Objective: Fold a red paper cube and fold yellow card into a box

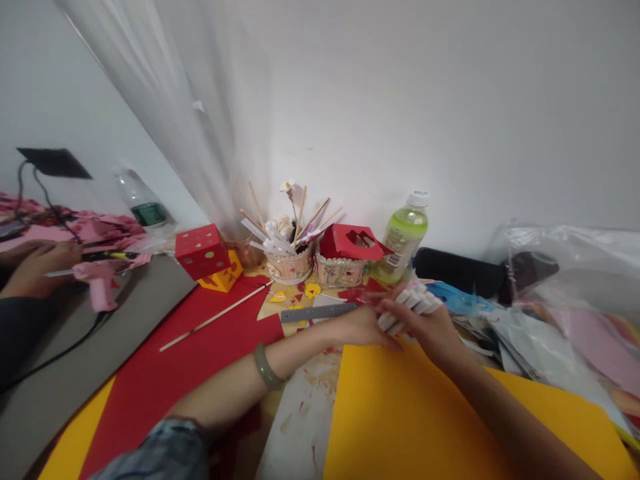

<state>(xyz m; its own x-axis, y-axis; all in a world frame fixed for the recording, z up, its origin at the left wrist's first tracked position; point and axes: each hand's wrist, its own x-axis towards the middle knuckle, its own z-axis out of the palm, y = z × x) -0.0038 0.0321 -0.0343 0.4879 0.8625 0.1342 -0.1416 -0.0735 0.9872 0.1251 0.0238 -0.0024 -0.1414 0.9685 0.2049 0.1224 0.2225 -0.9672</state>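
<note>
My right hand is closed around a bundle of white strips, which may be rolled paper; blur hides the detail. Close against the bundle's left end is my left hand, with a green bangle on its wrist. Its fingers are blurred and partly hidden, so I cannot tell whether they grip the strips. Beneath both hands lies a large yellow-orange sheet. A grey ruler rests just beyond my left forearm, among yellow and red paper scraps.
Behind stand a decorated pot with sticks, another pot topped with red paper, and a green drink bottle. Red and yellow paper boxes sit left, above red paper. At far left, another person's hands are near a pink glue gun.
</note>
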